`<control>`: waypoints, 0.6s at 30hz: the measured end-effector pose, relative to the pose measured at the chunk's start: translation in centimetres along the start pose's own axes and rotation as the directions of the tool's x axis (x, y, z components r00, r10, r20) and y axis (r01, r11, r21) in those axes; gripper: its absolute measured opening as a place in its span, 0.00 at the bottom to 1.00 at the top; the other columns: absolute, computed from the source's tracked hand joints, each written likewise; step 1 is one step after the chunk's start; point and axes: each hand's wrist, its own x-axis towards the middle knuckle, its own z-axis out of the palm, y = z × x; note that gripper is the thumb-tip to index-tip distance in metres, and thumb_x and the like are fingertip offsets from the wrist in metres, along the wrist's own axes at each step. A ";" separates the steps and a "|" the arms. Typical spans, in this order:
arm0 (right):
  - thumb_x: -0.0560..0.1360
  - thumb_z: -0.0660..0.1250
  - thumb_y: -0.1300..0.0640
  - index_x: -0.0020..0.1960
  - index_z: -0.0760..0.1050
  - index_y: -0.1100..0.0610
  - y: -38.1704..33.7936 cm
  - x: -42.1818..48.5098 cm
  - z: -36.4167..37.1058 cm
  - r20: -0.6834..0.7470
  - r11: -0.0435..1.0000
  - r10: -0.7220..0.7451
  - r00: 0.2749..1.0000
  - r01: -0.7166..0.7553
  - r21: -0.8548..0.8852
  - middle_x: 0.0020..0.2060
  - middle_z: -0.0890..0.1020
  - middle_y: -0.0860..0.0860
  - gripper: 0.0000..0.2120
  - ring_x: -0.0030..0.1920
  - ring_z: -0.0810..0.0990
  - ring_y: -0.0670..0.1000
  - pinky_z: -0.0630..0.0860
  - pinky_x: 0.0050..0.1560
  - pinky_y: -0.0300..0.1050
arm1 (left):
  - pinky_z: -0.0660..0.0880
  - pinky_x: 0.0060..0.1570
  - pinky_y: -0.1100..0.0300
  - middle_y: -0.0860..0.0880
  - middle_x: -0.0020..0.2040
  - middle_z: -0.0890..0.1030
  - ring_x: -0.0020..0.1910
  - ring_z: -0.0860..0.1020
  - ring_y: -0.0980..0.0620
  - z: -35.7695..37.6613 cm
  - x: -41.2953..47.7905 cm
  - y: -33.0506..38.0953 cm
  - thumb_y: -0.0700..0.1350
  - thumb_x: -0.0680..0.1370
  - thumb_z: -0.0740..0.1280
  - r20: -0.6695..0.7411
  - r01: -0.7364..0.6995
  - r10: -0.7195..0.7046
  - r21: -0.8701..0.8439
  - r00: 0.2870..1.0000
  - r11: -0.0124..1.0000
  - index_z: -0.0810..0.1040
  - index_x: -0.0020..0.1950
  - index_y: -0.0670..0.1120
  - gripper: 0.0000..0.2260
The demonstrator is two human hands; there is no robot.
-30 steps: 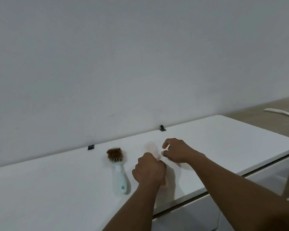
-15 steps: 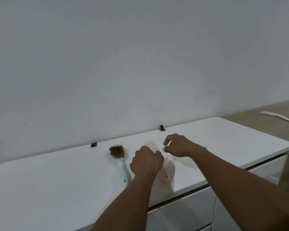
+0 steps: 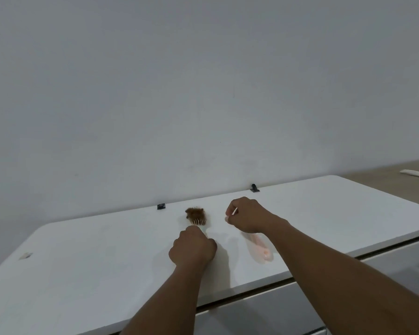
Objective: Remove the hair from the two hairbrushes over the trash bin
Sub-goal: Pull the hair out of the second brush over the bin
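A light blue hairbrush lies on the white table (image 3: pixel 107 262), its head packed with a brown hair clump (image 3: pixel 195 214). My left hand (image 3: pixel 192 249) is closed around that brush's handle, hiding most of it. A pale pink hairbrush (image 3: pixel 260 246) lies flat to the right, handle toward me, with its head mostly covered by my right hand (image 3: pixel 248 215). That hand pinches a thin white stick (image 3: pixel 234 211) between thumb and finger. No trash bin is in view.
Two small black clips (image 3: pixel 161 206) (image 3: pixel 254 188) sit at the table's back edge against the grey wall. A small white piece (image 3: pixel 26 255) lies at the left. White drawer fronts (image 3: pixel 264 313) run below the front edge. A white object (image 3: pixel 416 174) lies on the wooden floor, far right.
My left hand let go of the pink brush and moved left onto the blue brush's handle. The pink brush now rests on the table. My right hand stays over the pink brush's head.
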 end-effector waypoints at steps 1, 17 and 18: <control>0.77 0.67 0.51 0.54 0.79 0.54 -0.2 0.1 0.3 -0.010 1.000 -0.009 1.000 0.009 0.002 0.50 0.77 0.48 0.09 0.49 0.78 0.50 0.74 0.51 0.42 | 0.68 0.47 0.58 0.49 0.59 0.79 0.59 0.79 0.46 -0.1 0.0 0.0 0.54 0.77 0.66 -0.006 -0.006 0.006 -0.005 1.000 1.000 0.74 0.60 0.47 0.15; 0.76 0.68 0.41 0.72 0.68 0.59 -2.2 -5.0 -8.4 -0.298 0.822 0.246 0.922 -0.036 0.568 0.55 0.82 0.57 0.32 0.50 0.86 0.57 0.85 0.42 0.50 | 0.76 0.37 0.53 0.50 0.42 0.78 0.39 0.79 0.47 -4.1 -5.5 6.3 0.52 0.74 0.67 -0.257 -0.503 0.450 -0.207 0.855 0.839 0.71 0.51 0.46 0.12; 0.76 0.69 0.43 0.68 0.72 0.59 -1.9 -6.2 -9.5 -0.338 0.808 0.261 0.904 -0.013 0.589 0.52 0.83 0.57 0.27 0.48 0.87 0.56 0.85 0.41 0.50 | 0.76 0.38 0.53 0.51 0.41 0.77 0.39 0.79 0.48 -4.0 -6.5 7.0 0.52 0.74 0.67 -0.247 -0.537 0.487 -0.209 0.838 0.818 0.71 0.52 0.46 0.12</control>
